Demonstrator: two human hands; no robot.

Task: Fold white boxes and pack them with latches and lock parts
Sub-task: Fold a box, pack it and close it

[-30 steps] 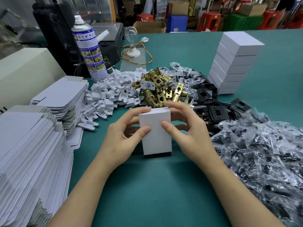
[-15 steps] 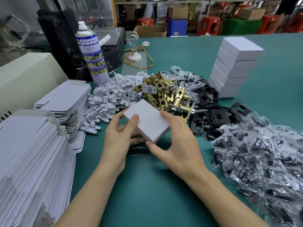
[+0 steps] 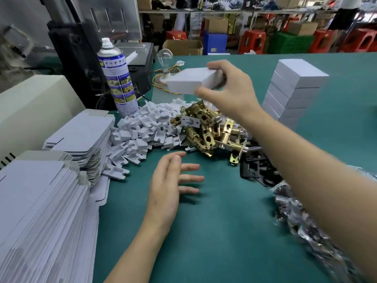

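My right hand (image 3: 230,88) grips a closed white box (image 3: 190,81) and holds it in the air above the pile of brass latches (image 3: 208,129), left of the stack of finished white boxes (image 3: 293,92). My left hand (image 3: 173,180) hovers over the green table (image 3: 214,231) with its fingers spread and nothing in it. White card inserts (image 3: 142,129) lie heaped left of the latches. Black strike plates (image 3: 255,170) and bagged parts (image 3: 302,221) lie to the right, partly hidden by my right arm.
Flat unfolded box blanks (image 3: 40,211) are stacked along the left edge, with a second stack (image 3: 81,135) behind. A spray can (image 3: 118,78) stands at the back left beside a black machine (image 3: 81,48). A bare light bulb (image 3: 165,60) with wires sits behind the held box.
My right hand has lifted the closed box up and away toward the back right. My left hand has let go of it and stays low over the table.
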